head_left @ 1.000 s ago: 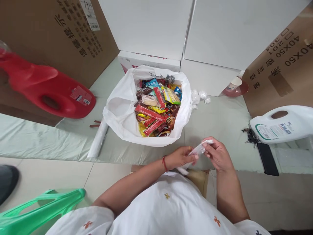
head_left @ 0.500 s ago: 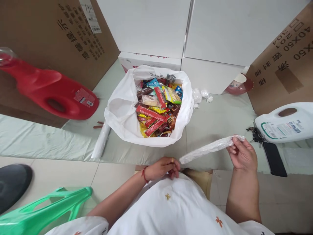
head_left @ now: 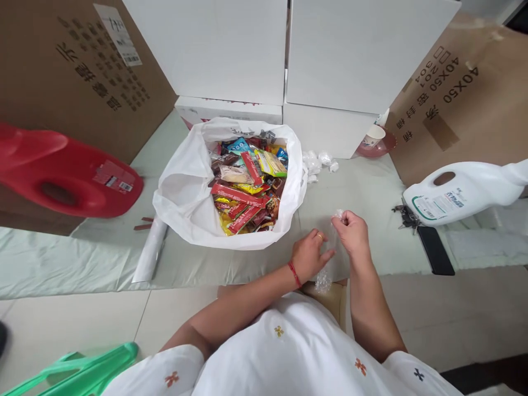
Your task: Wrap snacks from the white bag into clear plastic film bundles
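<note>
Clear crinkled plastic film (head_left: 323,281), pinched by the right hand (head_left: 353,234) right of centre, seems mid-straightening, needing gentle tension, the left hand's (head_left: 309,256) grip being unclear.

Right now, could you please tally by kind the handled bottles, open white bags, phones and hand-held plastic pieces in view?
Handled bottles: 2 (red bottle, white bottle)
Open white bag: 1
Black phone: 1
Clear plastic film, pinched in the right hand: 1
Total: 5
</note>
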Demonstrator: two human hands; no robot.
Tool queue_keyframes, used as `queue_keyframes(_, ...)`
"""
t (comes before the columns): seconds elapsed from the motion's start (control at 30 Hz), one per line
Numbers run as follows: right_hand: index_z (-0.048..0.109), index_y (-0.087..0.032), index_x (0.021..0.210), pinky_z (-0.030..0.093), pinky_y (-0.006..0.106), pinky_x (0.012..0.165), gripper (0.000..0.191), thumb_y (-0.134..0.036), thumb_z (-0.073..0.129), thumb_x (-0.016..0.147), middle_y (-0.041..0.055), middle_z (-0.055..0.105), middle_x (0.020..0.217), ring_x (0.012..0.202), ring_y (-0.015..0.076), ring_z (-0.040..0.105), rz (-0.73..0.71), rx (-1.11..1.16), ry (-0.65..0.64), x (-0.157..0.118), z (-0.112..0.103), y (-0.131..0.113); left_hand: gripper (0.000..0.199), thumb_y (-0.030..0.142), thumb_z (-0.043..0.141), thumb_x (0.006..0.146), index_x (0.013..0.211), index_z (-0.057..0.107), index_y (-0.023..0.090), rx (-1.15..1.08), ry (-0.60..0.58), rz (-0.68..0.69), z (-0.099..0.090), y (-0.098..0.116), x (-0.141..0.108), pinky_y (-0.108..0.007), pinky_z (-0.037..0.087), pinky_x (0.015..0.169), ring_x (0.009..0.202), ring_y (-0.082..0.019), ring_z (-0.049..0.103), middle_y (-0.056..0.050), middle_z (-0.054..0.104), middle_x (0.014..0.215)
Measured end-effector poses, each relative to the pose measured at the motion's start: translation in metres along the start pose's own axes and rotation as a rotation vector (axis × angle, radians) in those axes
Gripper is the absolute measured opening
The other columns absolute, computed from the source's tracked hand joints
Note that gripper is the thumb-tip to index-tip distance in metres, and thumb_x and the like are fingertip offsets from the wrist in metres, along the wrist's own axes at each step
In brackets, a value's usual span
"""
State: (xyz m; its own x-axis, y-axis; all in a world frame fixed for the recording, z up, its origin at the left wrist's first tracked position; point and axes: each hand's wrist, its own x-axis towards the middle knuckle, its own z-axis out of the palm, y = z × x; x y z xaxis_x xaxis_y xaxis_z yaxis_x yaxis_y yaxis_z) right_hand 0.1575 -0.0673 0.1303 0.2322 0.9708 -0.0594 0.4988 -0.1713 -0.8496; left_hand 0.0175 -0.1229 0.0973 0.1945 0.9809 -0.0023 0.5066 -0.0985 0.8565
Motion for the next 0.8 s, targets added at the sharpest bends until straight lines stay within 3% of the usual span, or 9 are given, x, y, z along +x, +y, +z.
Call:
queue_keyframes(0.07,0.041,-0.023,0.059,0.026,0.027,0.054,0.036,-0.045,0.067,0.073,-0.0079,0.034,0.055,0.055,0.01,0.029,0.006,0.022,0.011,0.007,0.004,0.01,0.004,0.021,0.067,0.089,0.091,0.068,0.018,-0.085,0.0,-0.052,0.014,-0.011,0.009,-0.029,0.045,0.075,0.078,-0.017,0.063,-0.003,0.069,0.088)
queue_keyframes(0.13,0.04,-0.024,0.059,0.025,0.027,0.053,0.038,-0.048,0.067,0.071,-0.0081,0.032,0.055,0.055,0.0099,0.028,0.035,0.092,0.01,0.012,0.008,0.022,0.009,0.019,0.061,0.092,0.087,0.069,0.018,-0.21,-0.001,-0.104,0.02,-0.02,0.012,-0.027,0.045,0.072,0.073,-0.016,0.062,-0.001,0.068,0.08)
queue_keyframes(0.27,0.038,-0.025,0.06,0.026,0.027,0.051,0.038,-0.047,0.067,0.069,-0.0079,0.032,0.054,0.054,0.01,0.028,0.111,0.159,0.05,0.019,0.016,0.038,0.021,0.038,0.077,0.082,0.089,0.071,0.018,-0.261,0.093,-0.088,0.023,-0.022,0.01,-0.028,0.042,0.069,0.069,-0.016,0.057,-0.003,0.068,0.085)
queue_keyframes(0.33,0.038,-0.025,0.06,0.026,0.027,0.049,0.038,-0.047,0.067,0.07,-0.0078,0.032,0.053,0.053,0.0101,0.029,0.125,0.158,0.07,0.022,0.021,0.041,0.026,0.038,0.085,0.072,0.087,0.073,0.02,-0.282,0.104,-0.092,0.027,-0.021,0.011,-0.028,0.041,0.07,0.071,-0.016,0.055,-0.004,0.068,0.087)
queue_keyframes(0.4,0.039,-0.025,0.061,0.027,0.026,0.048,0.039,-0.049,0.069,0.07,-0.0077,0.033,0.053,0.053,0.01,0.029,0.134,0.181,0.079,0.024,0.024,0.042,0.017,0.032,0.083,0.071,0.08,0.074,0.02,-0.402,0.074,-0.176,0.034,-0.025,0.016,-0.028,0.04,0.069,0.069,-0.016,0.055,-0.003,0.068,0.081)
queue_keyframes(0.5,0.049,-0.024,0.069,0.035,0.025,0.048,0.042,-0.06,0.071,0.071,-0.0055,0.044,0.057,0.053,0.0111,0.037,0.173,0.334,0.0,0.025,0.022,0.044,0.013,0.03,0.075,0.074,0.073,0.072,0.018,-0.576,0.039,-0.305,0.043,-0.035,0.025,-0.027,0.039,0.064,0.063,-0.015,0.053,-0.001,0.065,0.067)
queue_keyframes(0.6,0.06,-0.023,0.086,0.048,0.028,0.057,0.05,-0.071,0.069,0.074,0.0011,0.061,0.074,0.064,0.0154,0.053,0.174,0.476,-0.079,0.018,0.011,0.05,0.021,0.037,0.073,0.076,0.075,0.069,0.016,-0.646,0.053,-0.331,0.044,-0.042,0.031,-0.026,0.041,0.065,0.063,-0.013,0.053,0.0,0.064,0.068)
queue_keyframes(0.7,0.066,-0.022,0.094,0.051,0.029,0.066,0.052,-0.07,0.071,0.076,0.0054,0.068,0.088,0.078,0.0183,0.059,0.103,0.395,-0.078,0.002,0.002,0.061,0.03,0.045,0.072,0.076,0.078,0.065,0.017,-0.721,0.05,-0.343,0.04,-0.04,0.032,-0.025,0.039,0.061,0.06,-0.011,0.05,0.001,0.062,0.069)
queue_keyframes(0.8,0.07,-0.02,0.092,0.048,0.029,0.069,0.048,-0.065,0.073,0.077,0.0055,0.071,0.087,0.078,0.0183,0.059,0.089,0.332,-0.228,-0.013,0.001,0.072,0.036,0.05,0.075,0.075,0.081,0.062,0.016,-0.811,0.003,-0.336,0.037,-0.033,0.031,-0.025,0.036,0.057,0.056,-0.01,0.047,0.004,0.057,0.063)
